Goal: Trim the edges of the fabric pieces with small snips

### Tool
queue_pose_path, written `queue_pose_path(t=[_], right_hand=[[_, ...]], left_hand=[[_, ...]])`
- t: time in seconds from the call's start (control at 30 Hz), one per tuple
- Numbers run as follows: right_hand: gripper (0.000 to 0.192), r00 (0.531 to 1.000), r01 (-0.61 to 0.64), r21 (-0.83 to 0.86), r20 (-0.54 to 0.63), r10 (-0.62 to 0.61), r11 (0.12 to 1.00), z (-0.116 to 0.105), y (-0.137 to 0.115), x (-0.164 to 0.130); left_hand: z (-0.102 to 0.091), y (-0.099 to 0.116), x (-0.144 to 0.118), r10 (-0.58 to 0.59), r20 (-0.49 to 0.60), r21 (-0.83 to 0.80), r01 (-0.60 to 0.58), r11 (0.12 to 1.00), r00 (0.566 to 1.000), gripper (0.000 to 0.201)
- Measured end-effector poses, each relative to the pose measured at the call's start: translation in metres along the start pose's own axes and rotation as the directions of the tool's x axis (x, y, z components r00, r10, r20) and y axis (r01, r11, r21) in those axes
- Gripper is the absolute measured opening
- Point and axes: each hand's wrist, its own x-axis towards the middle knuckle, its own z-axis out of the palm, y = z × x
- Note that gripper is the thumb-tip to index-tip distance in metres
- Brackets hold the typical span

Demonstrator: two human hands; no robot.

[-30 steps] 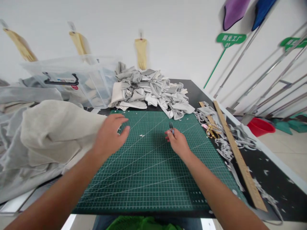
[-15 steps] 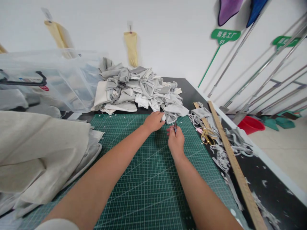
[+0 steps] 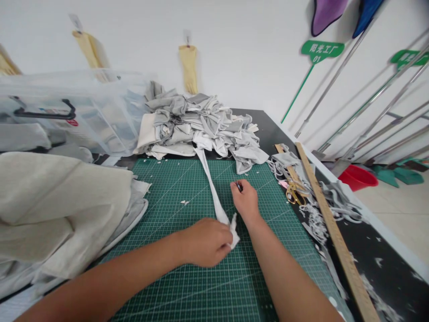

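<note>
My left hand [image 3: 205,242] grips the end of a pale grey fabric piece [image 3: 209,179] and holds it stretched taut from the heap of grey and white cloth pieces [image 3: 197,125] across the green cutting mat [image 3: 187,268]. My right hand [image 3: 246,201] rests on the mat just right of the stretched piece, closed around a small dark tool [image 3: 238,185] whose tip shows between the fingers.
A folded beige cloth stack [image 3: 60,210] lies on the left, with a clear plastic bin [image 3: 67,112] behind it. On the right lie gold scissors [image 3: 294,190], a long wooden ruler [image 3: 331,228] and grey fabric scraps [image 3: 318,214]. Beyond the table edge sits a red basin [image 3: 358,176].
My left hand took hold of a piece at the heap's edge and pulled it toward me across the mat. My right hand stayed put with the small tool.
</note>
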Motion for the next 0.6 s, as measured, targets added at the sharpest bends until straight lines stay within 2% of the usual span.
queue_pose_path(t=[0.03,0.1,0.2,0.23,0.33,0.43,0.5,0.6], right_hand=[[0.025,1.000,0.019,-0.026,0.012,-0.018,0.999,0.000,-0.002,-0.001],[0.024,0.999,0.038,-0.061,0.027,-0.036,0.997,0.000,-0.004,-0.003],[0.024,0.999,0.036,-0.123,0.025,-0.033,0.992,0.000,-0.004,-0.003],[0.027,0.999,0.029,-0.168,0.027,-0.025,0.985,0.000,-0.004,-0.002],[0.037,0.999,-0.010,-0.358,0.039,0.026,0.934,0.002,-0.004,0.010],[0.045,0.996,-0.051,-0.527,0.038,0.084,0.848,0.005,-0.003,0.032],[0.043,0.992,-0.070,-0.568,0.043,0.115,0.820,0.007,-0.002,0.046],[0.032,0.993,-0.045,-0.550,0.070,0.100,0.834,0.006,-0.001,0.058]], left_hand=[[0.000,0.007,-0.009,0.047,-0.009,-0.053,-0.047,0.997,0.999,0.012],[0.001,0.009,-0.016,0.030,-0.105,-0.110,-0.041,0.993,0.994,0.021],[0.006,-0.010,-0.011,-0.087,-0.300,-0.110,0.056,0.992,0.950,0.024],[0.008,-0.018,-0.008,-0.111,-0.324,-0.107,0.080,0.991,0.940,0.023],[0.014,-0.033,-0.001,-0.142,-0.355,-0.107,0.110,0.988,0.924,0.021],[0.017,-0.035,0.000,-0.143,-0.365,-0.119,0.107,0.987,0.920,0.019],[0.017,-0.034,-0.001,-0.152,-0.373,-0.141,0.106,0.984,0.915,0.018],[0.017,-0.034,-0.001,-0.182,-0.391,-0.204,0.108,0.973,0.902,0.015]])
